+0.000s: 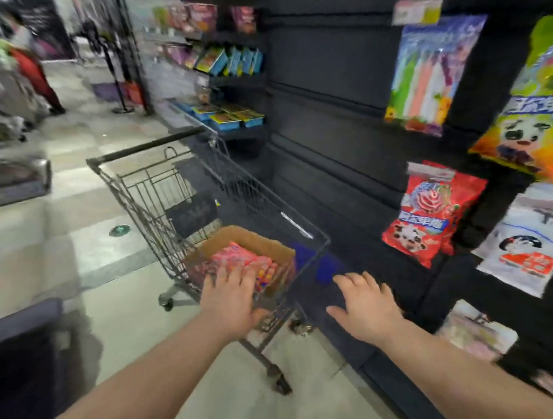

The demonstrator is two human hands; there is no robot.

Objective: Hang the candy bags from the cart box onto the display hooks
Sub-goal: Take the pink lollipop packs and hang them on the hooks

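A wire shopping cart stands in the aisle, drawn up just beside the black slatted display wall. In its near end sits an open cardboard box, and in the box lie pink candy bags, flat and packed close together. The rest of the cart basket looks bare wire, though the picture is blurred there.

The floor is pale, in large tiles. On the wall to the right hang filled bags: a green and yellow bag, a blue bag, a white bag and a red bag. Further down the aisle, shelves carry boxed goods.

The left hand reaches into the box, fingers spread and laid over the near candy bags; no pinch or curl shows. The right hand hangs apart from the cart, over the dark foot of the wall, fingers spread and holding nothing.
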